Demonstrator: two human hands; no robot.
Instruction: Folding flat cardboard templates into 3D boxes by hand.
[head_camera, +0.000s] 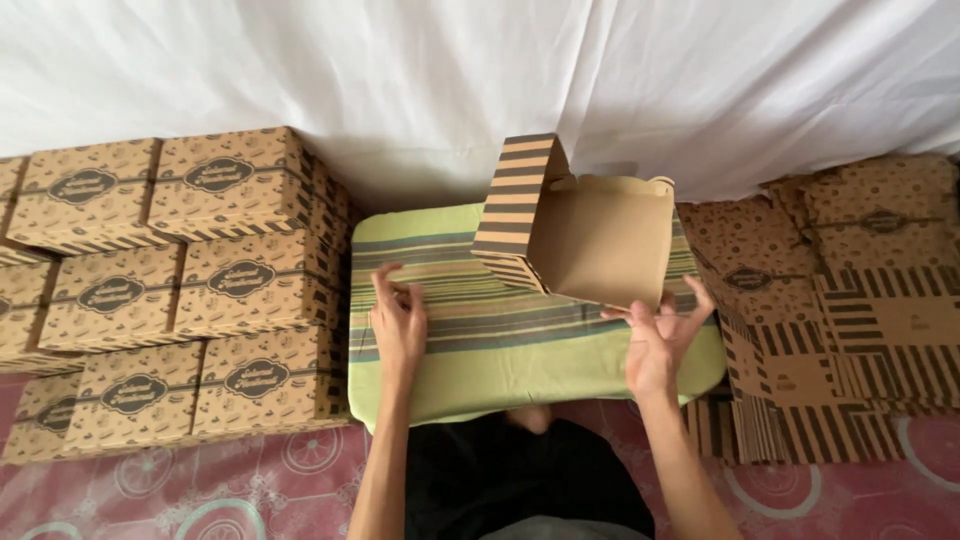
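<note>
A half-folded brown cardboard box (590, 240) with black-striped sides stands on a green striped cushion (480, 350), its plain inside facing me and its left flap raised. My right hand (660, 335) touches the box's near right edge, fingers spread along it. My left hand (398, 318) rests on the cushion left of the box, fingers curled, holding nothing that I can see.
Finished printed boxes (170, 290) are stacked in several rows at the left. A pile of flat unfolded box blanks (840, 300) lies at the right. White cloth (480, 80) hangs behind. A pink patterned mat (250, 490) covers the floor.
</note>
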